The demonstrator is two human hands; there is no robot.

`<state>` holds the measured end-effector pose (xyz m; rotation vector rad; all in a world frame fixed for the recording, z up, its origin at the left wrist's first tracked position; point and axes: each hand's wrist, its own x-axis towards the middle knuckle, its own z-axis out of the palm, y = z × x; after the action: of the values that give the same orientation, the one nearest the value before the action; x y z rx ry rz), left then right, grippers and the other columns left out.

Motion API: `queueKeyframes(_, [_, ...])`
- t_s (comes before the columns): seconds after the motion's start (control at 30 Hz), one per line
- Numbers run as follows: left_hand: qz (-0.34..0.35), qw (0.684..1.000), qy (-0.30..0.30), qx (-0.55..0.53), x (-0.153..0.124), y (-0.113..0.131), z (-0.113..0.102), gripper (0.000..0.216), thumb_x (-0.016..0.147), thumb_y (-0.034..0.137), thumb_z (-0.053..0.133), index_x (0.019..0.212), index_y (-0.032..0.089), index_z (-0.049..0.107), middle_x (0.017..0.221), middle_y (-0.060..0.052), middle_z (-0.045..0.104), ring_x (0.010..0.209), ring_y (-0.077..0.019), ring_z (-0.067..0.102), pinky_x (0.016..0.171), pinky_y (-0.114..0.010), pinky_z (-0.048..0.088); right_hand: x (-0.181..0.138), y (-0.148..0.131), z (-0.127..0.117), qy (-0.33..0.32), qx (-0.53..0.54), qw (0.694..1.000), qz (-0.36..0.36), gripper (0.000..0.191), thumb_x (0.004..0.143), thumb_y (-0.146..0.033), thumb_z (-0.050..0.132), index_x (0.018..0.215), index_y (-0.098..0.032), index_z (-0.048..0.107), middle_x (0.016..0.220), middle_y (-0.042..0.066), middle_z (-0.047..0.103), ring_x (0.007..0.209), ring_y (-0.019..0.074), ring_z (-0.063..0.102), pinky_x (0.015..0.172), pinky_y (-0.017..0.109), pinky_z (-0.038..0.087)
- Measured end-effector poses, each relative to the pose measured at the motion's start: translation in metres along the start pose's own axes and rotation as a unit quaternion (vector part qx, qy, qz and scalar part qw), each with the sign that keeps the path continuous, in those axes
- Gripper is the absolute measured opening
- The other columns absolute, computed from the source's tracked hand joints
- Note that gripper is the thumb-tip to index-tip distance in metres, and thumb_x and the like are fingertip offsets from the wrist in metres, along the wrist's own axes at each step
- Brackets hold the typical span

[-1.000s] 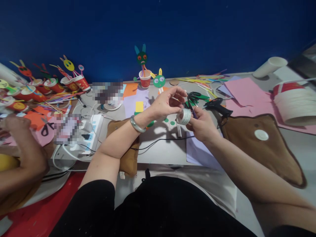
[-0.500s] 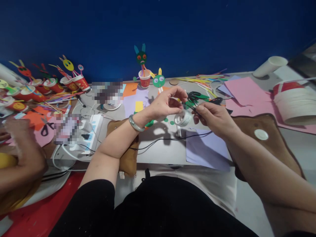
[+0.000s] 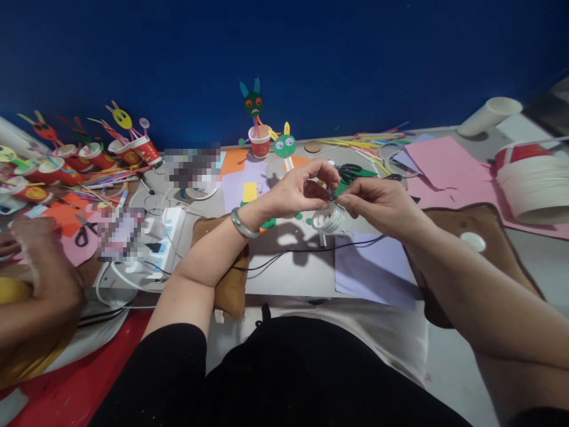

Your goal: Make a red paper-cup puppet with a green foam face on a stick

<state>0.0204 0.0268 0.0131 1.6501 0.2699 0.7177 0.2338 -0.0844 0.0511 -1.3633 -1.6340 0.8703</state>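
My left hand (image 3: pixel 302 188) is closed, thumb and fingers curled around the upper edge of a roll of clear tape (image 3: pixel 328 220) held above the table. Against it, my right hand (image 3: pixel 376 204) pinches with thumb and forefinger at the top of the roll. A small dark thing shows between the fingertips, too small to name. Just behind the hands are black-handled scissors (image 3: pixel 350 173) and green paper. A green paper animal head (image 3: pixel 284 146) with yellow ears stands beyond my left hand. Small green paper pieces (image 3: pixel 299 216) lie below it.
Purple paper (image 3: pixel 373 270) and a black cable (image 3: pixel 284 254) lie in front. Pink paper (image 3: pixel 435 166) and stacked paper cups (image 3: pixel 531 187) stand right; a power strip (image 3: pixel 169 240) is left. Another person's arm (image 3: pixel 44 273) rests at far left, near red cups (image 3: pixel 144 151) with paper heads.
My right hand has moved left and slightly up, bringing its fingertips to my left fingers over the tape roll. The left hand has barely moved.
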Motion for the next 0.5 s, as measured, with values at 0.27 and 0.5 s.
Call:
queueKeyframes(0.27, [-0.012,1.0,0.014,-0.01,-0.0017,0.0046,0.0011,0.063,0.074,0.043,0.113,0.115,0.023,0.07,0.117,-0.006,0.076,0.116,-0.0235,0.08,0.106,-0.041,0.069,-0.0036,0.0068,0.0002,0.027,0.015,0.999,0.016,0.073,0.081,-0.091,0.098,0.068,-0.026,0.066,0.061,0.001,0.054,0.058,0.0139,0.039,0.056,0.033,0.029])
queueKeyframes(0.5, [-0.019,1.0,0.011,-0.015,-0.0051,0.0083,0.002,0.07,0.074,0.055,0.112,0.121,0.024,0.071,0.12,-0.006,0.074,0.11,-0.0238,0.082,0.1,-0.042,0.069,-0.0073,0.0065,-0.0025,0.081,0.057,0.995,0.0,0.069,0.063,-0.079,0.112,0.073,-0.024,0.071,0.068,0.003,0.065,0.065,0.0153,0.048,0.059,0.033,0.035])
